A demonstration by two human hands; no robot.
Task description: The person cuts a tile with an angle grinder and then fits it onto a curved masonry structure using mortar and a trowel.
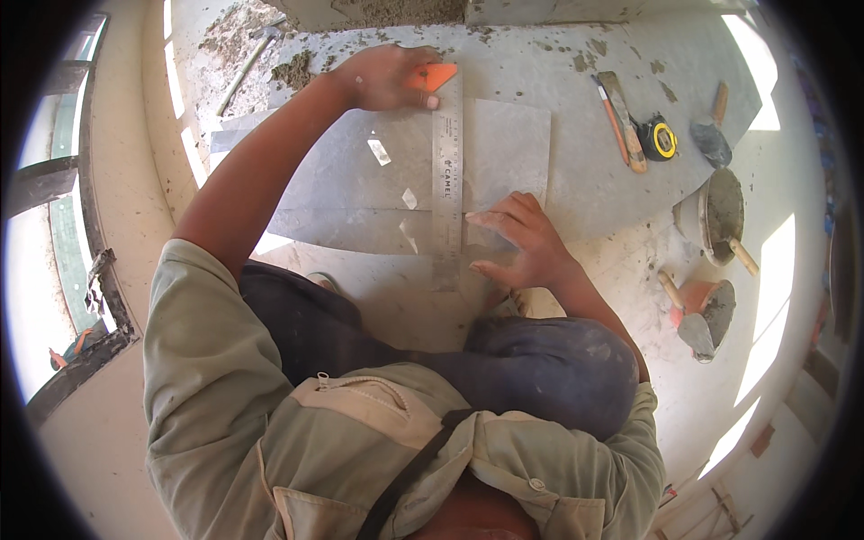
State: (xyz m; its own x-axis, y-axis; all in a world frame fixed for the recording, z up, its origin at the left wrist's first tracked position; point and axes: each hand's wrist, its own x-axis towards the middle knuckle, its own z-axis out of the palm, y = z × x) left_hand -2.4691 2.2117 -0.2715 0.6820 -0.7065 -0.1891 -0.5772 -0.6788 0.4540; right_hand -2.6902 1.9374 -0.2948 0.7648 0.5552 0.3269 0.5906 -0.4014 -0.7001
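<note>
A try square with a long steel blade (447, 171) and an orange stock (438, 76) lies across a grey tile (508, 144). My left hand (389, 79) is closed round the orange stock at the far end. My right hand (522, 241) is near the blade's near end, its fingers spread and thumb apart, with nothing visible in it. The fingertips come close to the blade's right edge; whether they touch it I cannot tell. A seam runs across the grey surface under the blade. White torn patches (379, 151) show left of the blade.
To the right lie a red pencil-like stick (612, 121), a wooden-handled tool (627, 126), a yellow-black tape measure (661, 139) and a trowel (711, 142). Two mortar buckets (724, 216) (717, 315) stand nearer. A hammer (245, 72) and mortar crumbs (294, 70) are far left.
</note>
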